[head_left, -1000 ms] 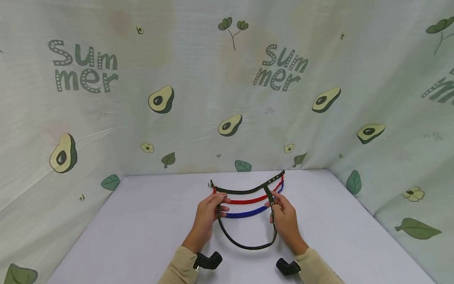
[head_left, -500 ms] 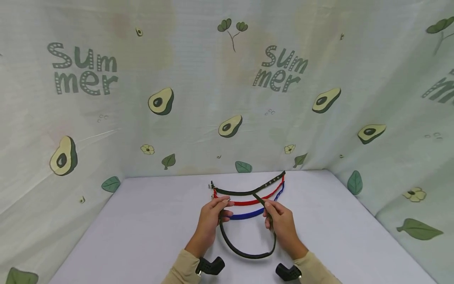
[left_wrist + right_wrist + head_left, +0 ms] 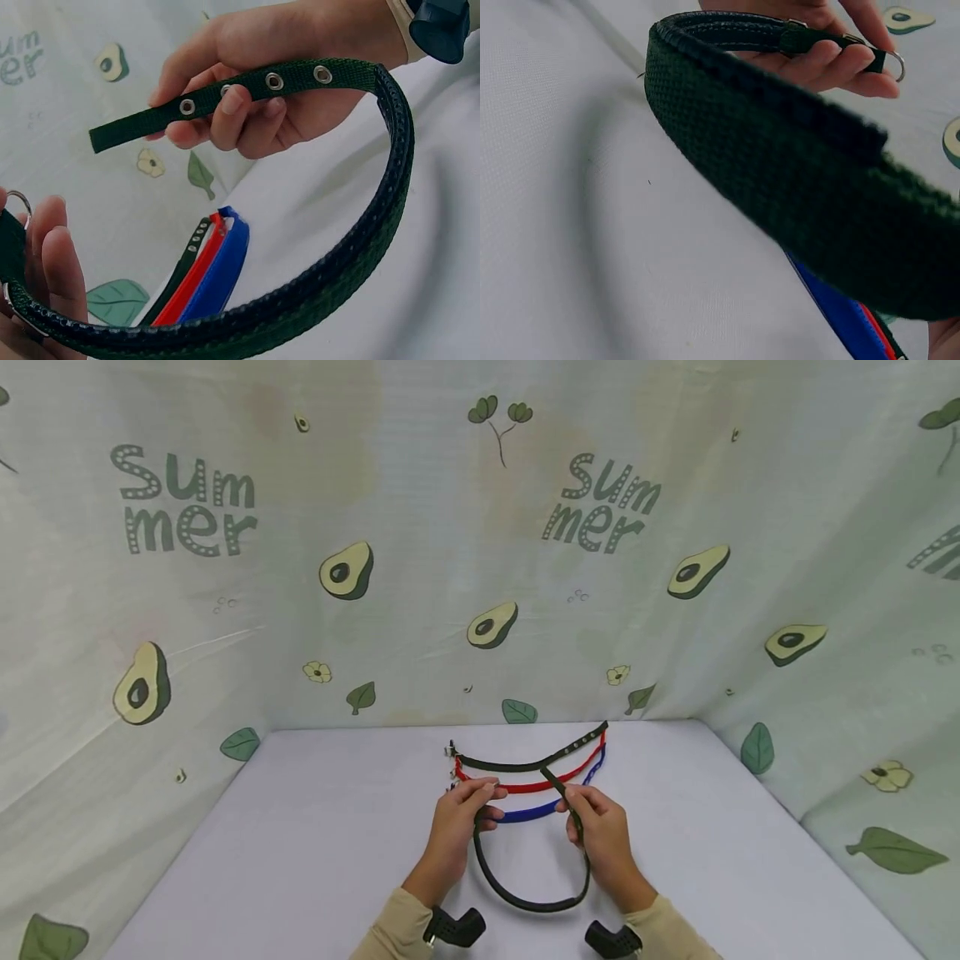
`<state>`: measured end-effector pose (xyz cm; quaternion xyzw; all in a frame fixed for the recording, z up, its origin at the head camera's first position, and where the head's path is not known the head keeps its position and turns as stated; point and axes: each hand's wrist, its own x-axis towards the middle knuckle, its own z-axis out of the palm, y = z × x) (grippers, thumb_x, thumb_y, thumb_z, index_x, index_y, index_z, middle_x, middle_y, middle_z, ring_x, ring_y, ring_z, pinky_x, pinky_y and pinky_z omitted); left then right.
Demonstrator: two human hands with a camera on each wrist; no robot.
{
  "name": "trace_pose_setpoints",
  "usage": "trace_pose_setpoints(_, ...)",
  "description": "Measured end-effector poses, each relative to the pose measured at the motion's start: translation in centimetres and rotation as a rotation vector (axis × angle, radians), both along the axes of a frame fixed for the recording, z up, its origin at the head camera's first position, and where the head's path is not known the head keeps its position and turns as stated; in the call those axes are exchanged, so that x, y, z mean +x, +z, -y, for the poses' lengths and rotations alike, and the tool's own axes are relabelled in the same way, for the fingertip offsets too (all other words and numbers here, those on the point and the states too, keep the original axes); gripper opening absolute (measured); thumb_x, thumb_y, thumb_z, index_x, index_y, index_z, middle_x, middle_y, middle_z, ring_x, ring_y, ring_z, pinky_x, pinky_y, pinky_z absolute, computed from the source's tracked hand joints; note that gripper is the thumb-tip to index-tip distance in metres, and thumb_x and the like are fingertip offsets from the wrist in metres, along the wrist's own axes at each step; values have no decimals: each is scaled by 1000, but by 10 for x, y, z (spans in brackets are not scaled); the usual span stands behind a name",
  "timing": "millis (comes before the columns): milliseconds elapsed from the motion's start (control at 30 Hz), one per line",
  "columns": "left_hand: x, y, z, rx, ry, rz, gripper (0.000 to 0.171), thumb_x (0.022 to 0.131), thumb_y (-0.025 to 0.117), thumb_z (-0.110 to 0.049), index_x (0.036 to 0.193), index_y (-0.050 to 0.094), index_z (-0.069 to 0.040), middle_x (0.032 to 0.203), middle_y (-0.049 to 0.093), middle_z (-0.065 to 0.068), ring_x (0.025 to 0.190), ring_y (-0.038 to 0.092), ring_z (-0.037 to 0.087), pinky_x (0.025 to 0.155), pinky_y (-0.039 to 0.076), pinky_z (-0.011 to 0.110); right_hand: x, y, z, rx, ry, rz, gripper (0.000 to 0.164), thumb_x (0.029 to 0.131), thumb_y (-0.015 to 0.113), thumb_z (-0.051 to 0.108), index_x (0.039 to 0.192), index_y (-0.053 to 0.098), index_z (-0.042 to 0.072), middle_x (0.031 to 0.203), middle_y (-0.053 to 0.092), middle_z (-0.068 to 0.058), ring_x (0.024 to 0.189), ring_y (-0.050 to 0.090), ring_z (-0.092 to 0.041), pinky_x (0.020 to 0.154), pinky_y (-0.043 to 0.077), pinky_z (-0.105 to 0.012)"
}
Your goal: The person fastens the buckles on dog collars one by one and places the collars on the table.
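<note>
I've L hand [image 3: 456, 827] & R hand [image 3: 606, 839] fingers curled, gripping the near green collar [image 3: 534, 907] toward left/right ends; prob light, bendy, best held there

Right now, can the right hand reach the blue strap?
Probably yes: the blue strap lies near, its middle uncovered, though the right hand is busy holding one end of a green collar.

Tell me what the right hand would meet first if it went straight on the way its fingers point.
Beyond the dark green collar it holds, the right hand would probably meet the blue collar first, judging by the head view. Depth is unclear, so it might pass above instead.
</note>
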<state>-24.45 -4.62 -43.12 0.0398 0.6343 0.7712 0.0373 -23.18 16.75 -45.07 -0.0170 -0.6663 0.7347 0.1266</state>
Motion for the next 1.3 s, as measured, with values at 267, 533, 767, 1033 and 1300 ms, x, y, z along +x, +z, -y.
trace_pose_setpoints(267,4,0,-3,25,18,-10,32,100,63,-25,121,62,-1,112,73,10,81,68,19,72,56,29,1,1,7,39,40,-82,21,97,68,13,105,69,-6,88,67,-23,57,56,-15,57,50,-25)
trace_pose_setpoints(533,4,-1,-6,22,-42,-41,36,98,66,-26,122,60,1,116,72,11,80,69,19,71,56,29,6,3,8,126,86,-70,21,94,72,16,109,72,2,98,68,-26,73,64,-23,72,56,-29)
trace_pose_setpoints(767,5,-2,-10,-22,-65,-54,36,98,67,-25,124,63,-1,114,72,12,80,70,18,70,56,28,10,3,9,150,116,-89,22,93,74,16,108,72,1,95,70,-18,77,66,-26,75,56,-30)
trace_pose_setpoints(1033,5,-2,-13,-38,-83,-58,34,98,67,-24,124,64,-2,111,72,13,81,70,18,71,56,28,11,4,9,144,129,-97,18,94,71,13,107,72,0,96,70,-23,74,65,-23,74,56,-30)
trace_pose_setpoints(1300,6,1,-15,-50,-99,-52,35,97,68,-24,124,64,-2,110,71,16,81,71,19,71,57,30,12,5,9,148,155,-85,19,95,70,14,107,72,0,91,69,-22,72,63,-22,71,55,-30)
